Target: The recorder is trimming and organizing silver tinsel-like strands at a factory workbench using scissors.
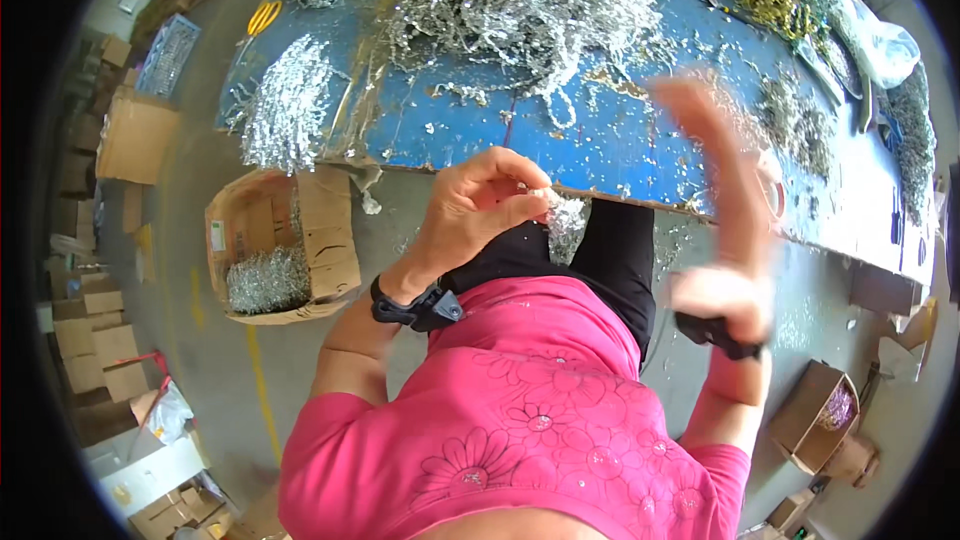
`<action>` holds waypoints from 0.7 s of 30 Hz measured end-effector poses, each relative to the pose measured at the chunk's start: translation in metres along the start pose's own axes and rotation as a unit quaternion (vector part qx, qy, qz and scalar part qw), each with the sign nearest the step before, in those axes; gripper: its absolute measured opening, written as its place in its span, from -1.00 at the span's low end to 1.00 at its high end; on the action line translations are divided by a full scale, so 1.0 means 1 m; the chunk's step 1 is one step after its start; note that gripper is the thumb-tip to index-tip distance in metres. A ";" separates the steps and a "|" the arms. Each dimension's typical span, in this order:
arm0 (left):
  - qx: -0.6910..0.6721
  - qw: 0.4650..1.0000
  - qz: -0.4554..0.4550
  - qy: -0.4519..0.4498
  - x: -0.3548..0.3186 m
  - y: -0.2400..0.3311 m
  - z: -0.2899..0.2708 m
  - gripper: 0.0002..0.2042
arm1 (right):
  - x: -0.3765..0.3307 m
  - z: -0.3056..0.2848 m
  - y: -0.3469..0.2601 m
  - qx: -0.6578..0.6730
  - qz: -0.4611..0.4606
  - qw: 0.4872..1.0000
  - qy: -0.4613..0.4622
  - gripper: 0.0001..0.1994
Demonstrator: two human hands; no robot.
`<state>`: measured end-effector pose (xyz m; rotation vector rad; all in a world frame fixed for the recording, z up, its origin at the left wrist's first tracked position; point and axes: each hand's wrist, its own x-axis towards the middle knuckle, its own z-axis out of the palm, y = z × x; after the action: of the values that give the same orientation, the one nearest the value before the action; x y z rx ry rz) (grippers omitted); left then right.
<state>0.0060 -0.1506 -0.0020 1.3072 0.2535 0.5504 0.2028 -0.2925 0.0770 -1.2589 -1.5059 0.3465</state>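
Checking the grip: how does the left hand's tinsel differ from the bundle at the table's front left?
The held tinsel hangs from the left hand; the bundle lies on the table. The held tinsel is a small tuft; the bundle looks larger. Both are silver.

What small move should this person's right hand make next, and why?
Perhaps bring the right hand toward the small silver tinsel bunch: only the left hand appears to pinch it, while the right hand, blurred, is well apart from it.

The left hand [490, 195] pinches, thumb [522, 207] meeting forefinger [515, 166], its arm [352, 365] bent. The right hand [738, 230], blurred, lies farther forward, fingers [692, 105] extended, grip unclear.
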 end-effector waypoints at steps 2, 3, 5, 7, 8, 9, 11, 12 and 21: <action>0.009 0.998 0.020 -0.061 0.010 0.007 0.000 -0.87 | -0.014 0.035 0.028 -0.038 0.032 0.994 -0.099 0.07; -0.021 0.997 0.024 -0.069 0.012 0.009 0.001 -0.86 | -0.018 0.048 0.036 -0.030 0.034 0.994 -0.096 -0.15; 0.054 0.990 0.112 -0.062 0.019 0.010 -0.013 -0.85 | -0.027 0.046 0.043 0.049 0.250 0.945 -0.205 -0.45; 0.145 0.981 0.123 -0.024 0.025 0.012 -0.026 -0.86 | -0.039 0.036 0.052 0.044 0.258 0.948 -0.183 -0.53; 0.138 0.984 0.110 -0.017 0.027 0.009 -0.034 -0.86 | -0.045 0.027 0.055 0.044 0.261 0.950 -0.168 -0.60; 0.170 0.981 0.098 0.007 0.027 0.007 -0.040 -0.85 | -0.046 0.016 0.050 0.065 0.350 0.916 -0.187 -0.60; 0.212 0.974 0.080 0.000 0.028 -0.001 -0.050 -0.85 | -0.058 0.001 0.062 0.019 0.279 0.942 -0.183 -0.61; 0.215 0.974 0.076 -0.001 0.030 -0.009 -0.051 -0.85 | -0.063 -0.008 0.065 -0.017 0.268 0.946 -0.181 -0.62; 0.472 0.870 0.142 -0.015 0.048 -0.039 -0.054 -0.85 | -0.070 -0.007 0.103 -0.372 0.127 0.915 -0.087 -0.55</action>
<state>0.0306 -0.0866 -0.0475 2.3351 0.3215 0.6833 0.2514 -0.3126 -0.0359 -2.0836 -1.6958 0.0355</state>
